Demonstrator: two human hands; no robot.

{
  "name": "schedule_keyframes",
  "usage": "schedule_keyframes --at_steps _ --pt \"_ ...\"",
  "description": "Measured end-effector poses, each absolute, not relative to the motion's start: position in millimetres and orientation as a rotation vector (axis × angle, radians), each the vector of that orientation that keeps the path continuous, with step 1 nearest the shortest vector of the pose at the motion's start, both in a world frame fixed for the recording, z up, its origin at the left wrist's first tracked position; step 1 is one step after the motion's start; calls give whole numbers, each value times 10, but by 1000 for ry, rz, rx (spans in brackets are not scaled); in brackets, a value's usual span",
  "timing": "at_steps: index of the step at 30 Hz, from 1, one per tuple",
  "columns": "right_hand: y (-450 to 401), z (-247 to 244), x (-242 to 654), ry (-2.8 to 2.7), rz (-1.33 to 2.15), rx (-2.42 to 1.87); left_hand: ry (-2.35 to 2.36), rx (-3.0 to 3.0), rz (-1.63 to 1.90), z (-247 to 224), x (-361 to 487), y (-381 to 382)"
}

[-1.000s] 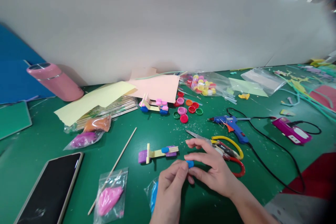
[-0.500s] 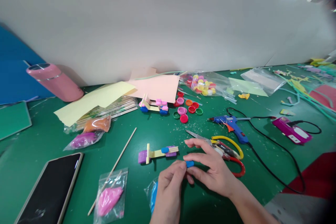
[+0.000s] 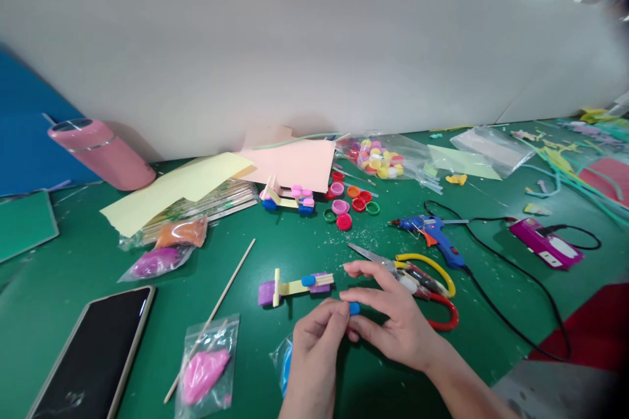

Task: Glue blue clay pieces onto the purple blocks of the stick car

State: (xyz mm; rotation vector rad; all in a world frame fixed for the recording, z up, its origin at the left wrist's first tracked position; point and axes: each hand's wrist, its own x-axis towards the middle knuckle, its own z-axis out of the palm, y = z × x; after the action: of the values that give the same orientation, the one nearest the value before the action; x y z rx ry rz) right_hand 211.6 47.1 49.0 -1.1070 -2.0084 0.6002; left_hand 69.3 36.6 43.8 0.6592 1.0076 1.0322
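A small piece of blue clay is pinched between the fingertips of my left hand and my right hand, low over the green table. The right thumb and index finger press on it, and its other fingers are spread. Just beyond the hands lies a small model with purple clay ends, a pale yellow strip and a blue piece on top. A bag of blue clay is partly hidden behind my left hand. Right of my right hand lie scissors with red handles and pliers with yellow handles.
A blue glue gun with its cord lies to the right. Farther back are bottle caps and a second model. On the left are a phone, a wooden stick, bagged pink clay and a pink bottle.
Both hands have shifted very slightly left with the blue clay. Everything on the table stays where it was.
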Motion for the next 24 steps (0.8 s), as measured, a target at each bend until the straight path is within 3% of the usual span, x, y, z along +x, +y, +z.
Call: schedule_keyframes --at_steps 24 --pt "465 442 2134 -1881 717 -1158 916 487 1033 376 723 382"
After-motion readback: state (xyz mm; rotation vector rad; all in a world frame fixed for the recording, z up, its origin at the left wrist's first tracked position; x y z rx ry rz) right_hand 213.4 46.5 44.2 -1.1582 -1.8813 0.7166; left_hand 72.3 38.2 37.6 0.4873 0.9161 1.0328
